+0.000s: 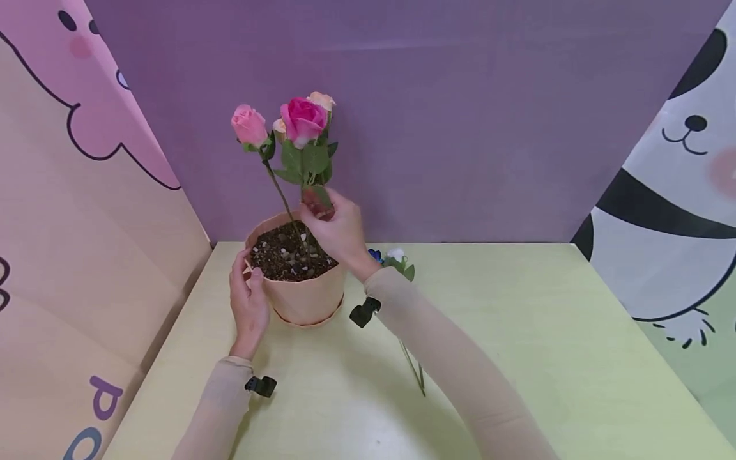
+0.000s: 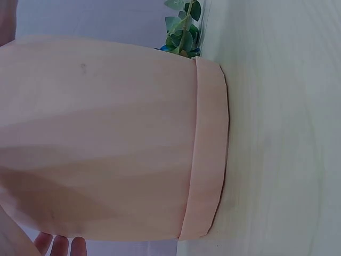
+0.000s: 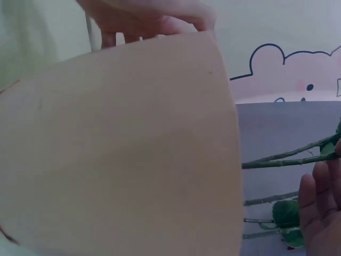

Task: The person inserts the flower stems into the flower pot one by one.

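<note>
My left hand (image 1: 250,306) grips the pot (image 1: 305,297) at its left side. My right hand (image 1: 339,230) pinches a stem (image 3: 290,161) below the deep pink rose (image 1: 303,120); which flower's, I cannot tell. Pot sits back left on the table (image 1: 517,332), dark soil (image 1: 287,252) inside. 1 light pink rose (image 1: 250,125) leans left. 1 white flower (image 1: 396,253) lies beside my right sleeve (image 1: 454,358).

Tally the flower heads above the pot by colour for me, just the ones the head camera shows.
Light pink rose: 1
Deep pink rose: 1
Peach blooms, both partly hidden: 2
Total in view: 4
</note>
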{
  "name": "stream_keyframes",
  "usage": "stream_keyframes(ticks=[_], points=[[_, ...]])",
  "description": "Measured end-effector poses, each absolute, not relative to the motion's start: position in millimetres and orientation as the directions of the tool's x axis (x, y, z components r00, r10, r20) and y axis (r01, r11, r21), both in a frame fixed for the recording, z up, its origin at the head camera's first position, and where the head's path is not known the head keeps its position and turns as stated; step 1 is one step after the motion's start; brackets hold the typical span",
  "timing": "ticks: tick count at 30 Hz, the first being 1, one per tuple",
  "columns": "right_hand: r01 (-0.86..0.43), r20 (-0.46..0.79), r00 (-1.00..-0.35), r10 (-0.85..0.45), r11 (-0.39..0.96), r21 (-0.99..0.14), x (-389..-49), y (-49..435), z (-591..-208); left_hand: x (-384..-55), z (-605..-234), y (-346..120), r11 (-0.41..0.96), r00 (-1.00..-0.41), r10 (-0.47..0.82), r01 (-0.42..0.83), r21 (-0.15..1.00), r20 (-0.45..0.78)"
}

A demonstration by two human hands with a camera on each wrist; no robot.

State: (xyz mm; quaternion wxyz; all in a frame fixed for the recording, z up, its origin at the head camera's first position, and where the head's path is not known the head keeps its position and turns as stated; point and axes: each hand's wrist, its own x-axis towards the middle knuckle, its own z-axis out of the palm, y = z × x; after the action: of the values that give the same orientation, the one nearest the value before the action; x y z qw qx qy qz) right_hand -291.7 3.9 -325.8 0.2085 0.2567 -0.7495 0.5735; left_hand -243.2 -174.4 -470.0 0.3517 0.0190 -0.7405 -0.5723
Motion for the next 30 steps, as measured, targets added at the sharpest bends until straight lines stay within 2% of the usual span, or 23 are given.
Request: stream_keyframes(ticks=[5, 9, 16, 21, 30], points=[[-0.589, 0.566, -0.808, -0.162, 0.227, -0.776, -292.2, -3.0, -339.6, -243.1, -472.3, -171.9, 0.34, -0.756, -0.435, 0.366, 0.866, 0.49], [-0.63, 0.604, -0.777, -0.178, 0.231, -0.742, -294.5, -9.5, -349.2, -243.8, -472.9, -172.2, 0.341, -0.763, -0.432, 0.355, 0.87, 0.481], [-0.613, 0.596, -0.783, -0.177, 0.375, -0.695, -299.3, -16.3, -366.0, -247.3, -472.3, -175.4, 0.346, -0.757, -0.428, 0.368, 0.863, 0.494], [-0.62, 0.614, -0.77, -0.172, 0.429, -0.658, -300.0, -17.0, -369.3, -247.8, -471.3, -175.4, 0.344, -0.749, -0.424, 0.386, 0.856, 0.509], [-0.622, 0.643, -0.735, -0.216, 0.591, -0.513, -292.9, -19.8, -375.5, -247.1, -473.1, -176.0, 0.35, -0.749, -0.426, 0.382, 0.855, 0.508]])
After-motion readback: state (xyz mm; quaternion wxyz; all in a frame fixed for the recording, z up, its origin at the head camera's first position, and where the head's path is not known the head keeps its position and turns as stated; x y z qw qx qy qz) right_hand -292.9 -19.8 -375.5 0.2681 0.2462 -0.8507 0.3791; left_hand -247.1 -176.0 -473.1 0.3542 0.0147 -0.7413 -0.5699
